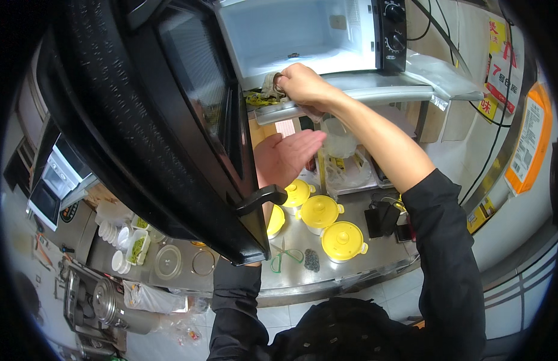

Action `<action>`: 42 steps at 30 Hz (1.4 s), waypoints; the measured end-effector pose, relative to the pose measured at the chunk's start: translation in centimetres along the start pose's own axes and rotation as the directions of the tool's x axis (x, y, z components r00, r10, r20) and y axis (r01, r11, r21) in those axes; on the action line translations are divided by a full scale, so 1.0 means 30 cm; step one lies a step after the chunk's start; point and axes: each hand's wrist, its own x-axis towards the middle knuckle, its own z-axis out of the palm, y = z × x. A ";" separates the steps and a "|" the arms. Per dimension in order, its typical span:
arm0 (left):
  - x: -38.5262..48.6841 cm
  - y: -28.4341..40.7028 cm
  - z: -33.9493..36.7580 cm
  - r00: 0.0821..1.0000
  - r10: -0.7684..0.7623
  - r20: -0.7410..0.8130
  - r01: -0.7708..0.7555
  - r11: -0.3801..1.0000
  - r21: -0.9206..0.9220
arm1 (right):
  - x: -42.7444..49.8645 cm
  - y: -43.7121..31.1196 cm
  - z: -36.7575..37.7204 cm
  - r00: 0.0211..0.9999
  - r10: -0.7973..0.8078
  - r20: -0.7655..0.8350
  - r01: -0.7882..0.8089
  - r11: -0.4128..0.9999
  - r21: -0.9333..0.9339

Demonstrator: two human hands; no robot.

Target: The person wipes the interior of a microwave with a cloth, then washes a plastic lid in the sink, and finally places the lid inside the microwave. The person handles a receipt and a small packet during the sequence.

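My right hand (304,85) grips a greyish cloth (272,85) at the metal shelf's front rail (383,94), just below the mouth of a microwave oven (301,34). The oven's cavity is lit, and its black door (193,135) hangs wide open on the left, large in view. Beneath the shelf, my left hand (288,153) is held flat and empty, palm showing; the door hides part of that forearm. Below it on the steel counter are several pots with yellow lids (319,211).
Green-handled scissors (283,256) and a dark scouring pad (311,260) lie near the counter edge (306,289). Black adapters (383,219) sit at right, below a plastic bag (349,173). Food tubs (138,247) and a round clear lid (168,261) are at left. Cables (491,153) hang along the right wall.
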 end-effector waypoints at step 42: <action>-0.529 -0.516 -0.107 0.478 -0.878 -0.030 0.188 0.136 -0.973 | -0.199 0.480 -0.616 0.938 0.025 -0.347 -0.267 0.692 -0.670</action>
